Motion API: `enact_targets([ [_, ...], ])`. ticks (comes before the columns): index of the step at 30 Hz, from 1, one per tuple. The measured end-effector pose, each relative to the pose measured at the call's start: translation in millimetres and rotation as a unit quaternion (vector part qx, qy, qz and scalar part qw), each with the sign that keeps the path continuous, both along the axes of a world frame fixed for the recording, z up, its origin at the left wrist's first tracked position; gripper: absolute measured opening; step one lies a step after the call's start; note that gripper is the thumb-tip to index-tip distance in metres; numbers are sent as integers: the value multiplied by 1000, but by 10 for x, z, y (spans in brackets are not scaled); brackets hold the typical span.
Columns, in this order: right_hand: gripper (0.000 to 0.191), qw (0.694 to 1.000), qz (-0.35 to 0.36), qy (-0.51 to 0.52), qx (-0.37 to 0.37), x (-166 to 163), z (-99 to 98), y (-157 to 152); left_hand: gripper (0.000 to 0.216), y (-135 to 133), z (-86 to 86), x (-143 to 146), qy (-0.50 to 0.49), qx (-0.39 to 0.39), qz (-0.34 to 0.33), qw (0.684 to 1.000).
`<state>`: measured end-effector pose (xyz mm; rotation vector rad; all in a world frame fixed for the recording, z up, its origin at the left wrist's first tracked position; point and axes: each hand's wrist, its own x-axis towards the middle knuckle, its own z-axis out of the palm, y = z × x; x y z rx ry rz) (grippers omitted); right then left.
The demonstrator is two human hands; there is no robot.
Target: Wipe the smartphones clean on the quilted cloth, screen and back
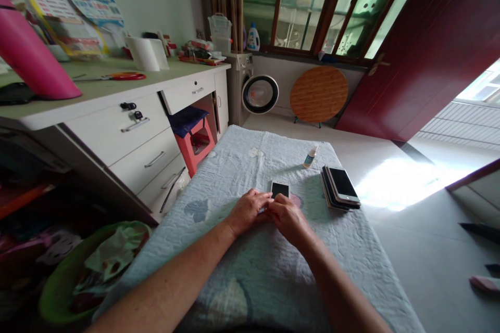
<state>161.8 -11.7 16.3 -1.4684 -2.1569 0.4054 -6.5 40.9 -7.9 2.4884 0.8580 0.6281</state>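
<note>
A white smartphone with a dark screen lies on a table covered by a pale blue quilted cloth. Over its near end my left hand and my right hand meet, fingers bent and drawn together. A small pale bit shows between the fingertips, too little of it to name. To the right is a stack of phones or tablets, the top one white with a black screen. Beyond them stands a small spray bottle, upright, with a blue label.
Along the left runs a desk with white drawers, scissors and paper rolls. A pink stool is beneath it. Further off are a washing machine with its door open and a round wooden tabletop. A green basket sits lower left.
</note>
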Motion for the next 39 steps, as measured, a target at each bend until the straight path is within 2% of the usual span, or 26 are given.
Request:
enact_targets([
  [4,16,1000,15,-1,-13,21,20,-2,45,4,5,3,5,2,-3,1000],
  [8,16,998,30,-2,-53,229,76,-46,44,8,-14,-5,13,8,0,1000],
  [14,16,994,17,-5,-106,463,137,-111,44,-9,32,-39,26,6,-8,1000],
  [18,16,995,16,-20,-96,407,115,-117,50,-8,71,-56,31,0,-24,999],
  [29,13,994,-3,-107,10,-104,-4,-90,50,-22,103,-56,32,-10,-32,999],
  [39,13,983,-46,-166,-57,173,115,-167,53,-27,111,-65,44,-1,-29,999],
])
